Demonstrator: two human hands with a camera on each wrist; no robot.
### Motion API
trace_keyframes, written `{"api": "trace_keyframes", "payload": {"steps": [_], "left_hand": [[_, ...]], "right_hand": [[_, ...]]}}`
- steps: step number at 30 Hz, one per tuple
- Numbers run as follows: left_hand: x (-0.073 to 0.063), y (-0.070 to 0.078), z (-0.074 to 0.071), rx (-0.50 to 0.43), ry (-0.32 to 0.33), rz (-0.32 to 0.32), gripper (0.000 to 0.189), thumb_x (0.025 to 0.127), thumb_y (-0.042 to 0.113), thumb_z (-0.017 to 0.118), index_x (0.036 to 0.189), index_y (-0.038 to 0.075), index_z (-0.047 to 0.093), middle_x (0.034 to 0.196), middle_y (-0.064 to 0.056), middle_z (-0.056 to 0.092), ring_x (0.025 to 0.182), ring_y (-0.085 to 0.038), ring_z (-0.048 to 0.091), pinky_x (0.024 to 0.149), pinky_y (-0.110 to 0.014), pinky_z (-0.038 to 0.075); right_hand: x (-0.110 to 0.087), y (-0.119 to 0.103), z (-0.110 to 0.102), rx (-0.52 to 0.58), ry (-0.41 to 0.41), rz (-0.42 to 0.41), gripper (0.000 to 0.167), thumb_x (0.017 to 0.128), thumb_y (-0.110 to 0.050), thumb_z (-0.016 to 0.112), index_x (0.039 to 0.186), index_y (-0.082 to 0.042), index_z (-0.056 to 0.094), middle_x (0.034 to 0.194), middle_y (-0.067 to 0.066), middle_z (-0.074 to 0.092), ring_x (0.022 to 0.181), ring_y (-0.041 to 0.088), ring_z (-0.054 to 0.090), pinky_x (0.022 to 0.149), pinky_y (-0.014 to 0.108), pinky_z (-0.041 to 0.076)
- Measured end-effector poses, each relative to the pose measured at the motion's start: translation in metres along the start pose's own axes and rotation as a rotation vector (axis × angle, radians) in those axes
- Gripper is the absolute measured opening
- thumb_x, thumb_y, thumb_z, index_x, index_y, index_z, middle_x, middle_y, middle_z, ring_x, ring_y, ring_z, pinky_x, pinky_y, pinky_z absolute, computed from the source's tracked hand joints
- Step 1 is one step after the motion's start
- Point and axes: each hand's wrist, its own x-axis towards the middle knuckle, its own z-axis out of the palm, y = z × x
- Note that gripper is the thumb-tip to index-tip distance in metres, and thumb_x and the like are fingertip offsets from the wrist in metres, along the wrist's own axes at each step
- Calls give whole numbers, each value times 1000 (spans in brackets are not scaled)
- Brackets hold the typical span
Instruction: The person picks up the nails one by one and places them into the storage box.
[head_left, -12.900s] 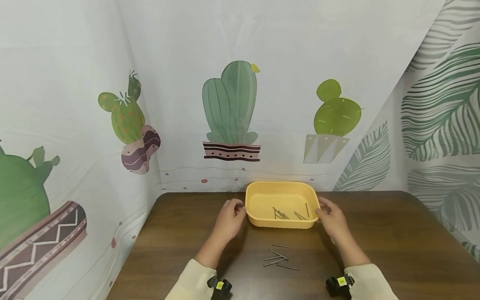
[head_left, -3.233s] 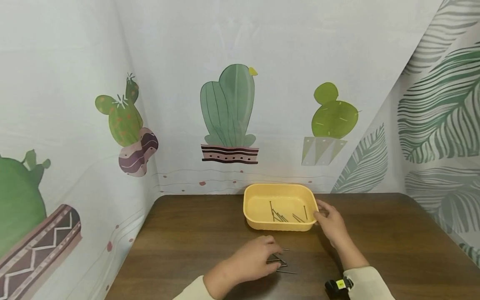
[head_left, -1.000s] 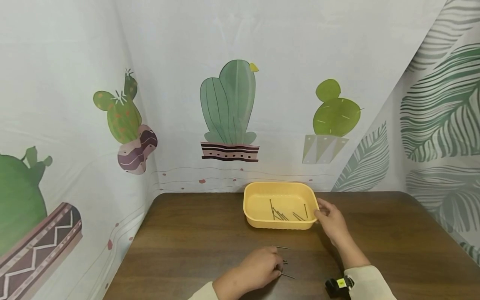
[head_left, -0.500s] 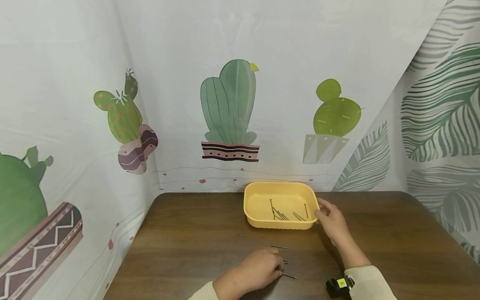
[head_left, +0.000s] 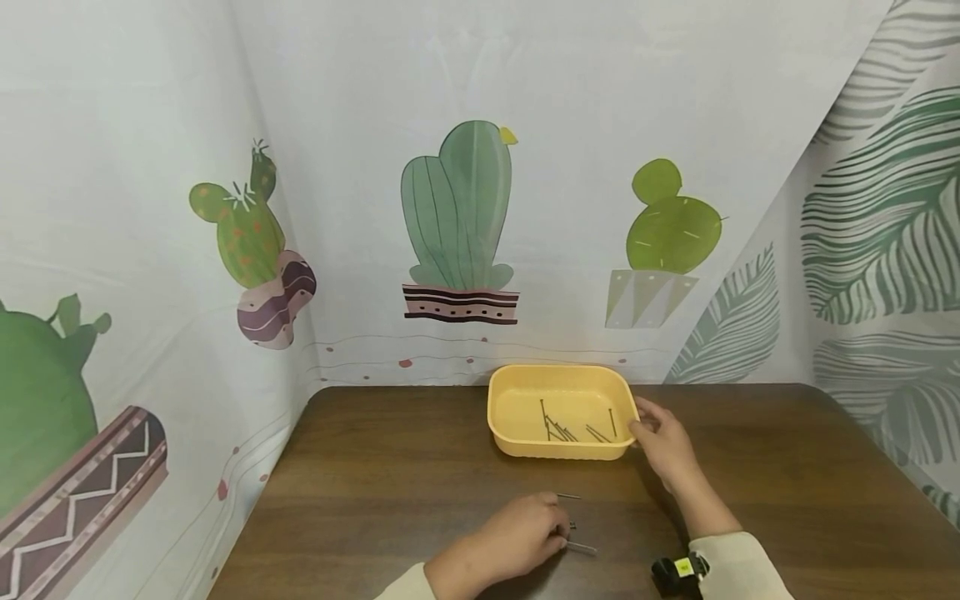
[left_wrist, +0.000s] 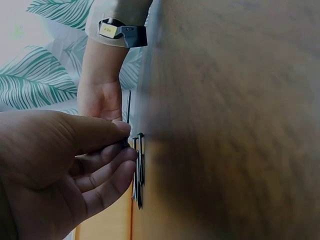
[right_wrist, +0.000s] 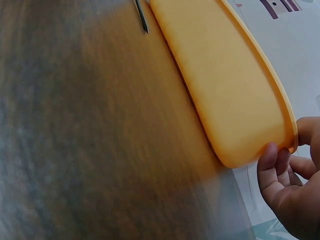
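My left hand (head_left: 517, 537) is low over the table and pinches a steel nail (left_wrist: 129, 107) between thumb and forefinger. That nail's far end pokes out to the right of the fingertips in the head view. Other loose nails (left_wrist: 140, 170) lie beside the curled fingers, partly hidden by the hand from above. One nail (head_left: 569, 497) lies just beyond the knuckles. A yellow plastic tray (head_left: 562, 450) stands at the back of the table with several nails (head_left: 558, 429) in it. My right hand (head_left: 663, 442) grips the tray's right end, thumb and fingers around the rim (right_wrist: 290, 135).
The brown wooden table (head_left: 375, 475) has rounded back corners. Right behind the tray hangs a white cloth (head_left: 360, 250) printed with cacti and leaves. A black wrist camera (head_left: 675, 573) sits on the right sleeve, close above the table.
Earlier my left hand left the tray's left end and came down to the loose nails. Just now the pinched nail has shifted slightly in its fingers. My right hand has stayed on the tray.
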Motion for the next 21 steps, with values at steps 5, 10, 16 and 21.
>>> {"api": "trace_keyframes", "payload": {"steps": [5, 10, 16, 21], "left_hand": [[0, -2, -2, -9, 27, 7, 4, 93, 24, 73, 89, 22, 74, 89, 14, 63, 77, 7, 54, 70, -6, 45], [1, -4, -3, -67, 27, -39, 5, 94, 23, 72, 94, 19, 74, 90, 13, 68, 81, 6, 58, 76, -8, 48], [2, -8, -7, -140, 84, -87, 2, 93, 21, 73, 92, 19, 73, 87, 13, 67, 80, 6, 58, 74, -9, 48], [4, -13, -11, -171, 177, -86, 4, 91, 18, 74, 95, 17, 75, 90, 10, 71, 84, 4, 62, 77, -9, 50]], "right_hand": [[0, 0, 0, 1, -6, -3, 55, 102, -13, 53, 153, 1, 38, 136, 23, 42, 103, 18, 58, 79, 23, 59], [0, 1, 0, 4, 2, -12, 55, 101, -11, 53, 152, 3, 39, 134, 23, 44, 100, 13, 56, 78, 22, 58], [1, 2, 1, -2, 10, -15, 55, 100, -11, 54, 151, 3, 40, 133, 24, 45, 97, 10, 57, 77, 22, 59], [0, 2, 1, 8, 8, -10, 55, 100, -11, 54, 152, 4, 39, 135, 24, 44, 98, 11, 57, 77, 23, 59]]}}
